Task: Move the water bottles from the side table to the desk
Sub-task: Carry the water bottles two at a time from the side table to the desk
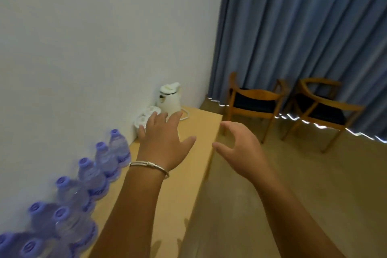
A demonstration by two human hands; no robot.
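Note:
Several clear water bottles with purple caps stand in a row along the white wall on a light wooden desk, reaching from the lower left corner towards the middle. My left hand, with a silver bangle on the wrist, is stretched out over the desk with its fingers spread and holds nothing. Past the desk's right edge, over the floor, my right hand hovers with its fingers curled apart, also empty. Neither hand touches a bottle.
A white electric kettle stands in the desk's far corner, with white cups on a tray beside it. Two wooden armchairs with dark seats stand before a blue curtain. Tan floor lies to the right.

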